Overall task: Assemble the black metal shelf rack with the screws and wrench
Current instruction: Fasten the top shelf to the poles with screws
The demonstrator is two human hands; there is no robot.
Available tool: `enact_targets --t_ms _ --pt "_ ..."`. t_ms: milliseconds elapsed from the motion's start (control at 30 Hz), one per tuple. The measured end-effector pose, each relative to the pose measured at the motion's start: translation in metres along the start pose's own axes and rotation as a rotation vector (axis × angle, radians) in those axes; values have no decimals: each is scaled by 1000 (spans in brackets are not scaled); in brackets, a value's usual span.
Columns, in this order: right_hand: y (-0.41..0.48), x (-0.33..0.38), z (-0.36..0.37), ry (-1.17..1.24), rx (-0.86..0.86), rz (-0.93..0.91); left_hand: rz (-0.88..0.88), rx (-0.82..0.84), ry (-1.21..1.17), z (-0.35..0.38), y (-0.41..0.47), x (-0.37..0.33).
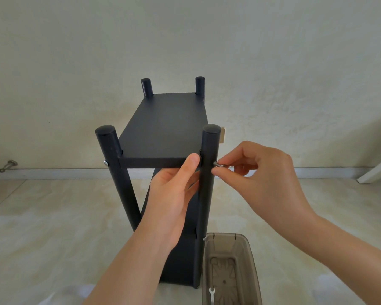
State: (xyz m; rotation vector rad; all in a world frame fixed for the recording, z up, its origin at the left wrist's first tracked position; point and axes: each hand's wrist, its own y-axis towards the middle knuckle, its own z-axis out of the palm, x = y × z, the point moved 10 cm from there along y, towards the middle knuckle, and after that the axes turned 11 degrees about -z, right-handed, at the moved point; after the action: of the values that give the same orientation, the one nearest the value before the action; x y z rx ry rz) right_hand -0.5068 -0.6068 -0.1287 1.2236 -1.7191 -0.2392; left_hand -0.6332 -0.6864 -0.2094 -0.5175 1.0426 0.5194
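The black metal shelf rack (163,126) stands upright on the floor, with four round posts and a flat top shelf. My left hand (174,190) holds the near right corner of the top shelf, thumb on its front edge and fingers underneath, beside the near right post (207,194). My right hand (257,172) pinches a silver screw (218,164) that sticks out of the right side of that post at shelf height. Another silver screw (106,163) sits in the near left post. A small flat wrench (211,292) lies in the tray below.
A translucent brown plastic tray (231,267) stands on the floor right next to the rack's base. A wall with a pale baseboard (53,173) runs behind. A metal door stop (8,166) sits at the left. A white slanted board (376,170) leans at the far right.
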Motion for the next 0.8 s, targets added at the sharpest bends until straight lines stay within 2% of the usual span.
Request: enact_targets --t_ms 133,333,633,700,800 --pt "0 -4 -1 42 -26 8 16 9 -19 1 0 -2" --pt "0 4 -3 -19 -39 -30 22 12 -111 3 1 -1" --pt "4 -13 2 204 4 62 17 44 -163 7 1 -2" --pt "4 -12 0 181 -5 40 10 57 -159 8 1 -2" --pt "2 0 -2 0 -13 -73 -4 71 -149 8 1 -2"
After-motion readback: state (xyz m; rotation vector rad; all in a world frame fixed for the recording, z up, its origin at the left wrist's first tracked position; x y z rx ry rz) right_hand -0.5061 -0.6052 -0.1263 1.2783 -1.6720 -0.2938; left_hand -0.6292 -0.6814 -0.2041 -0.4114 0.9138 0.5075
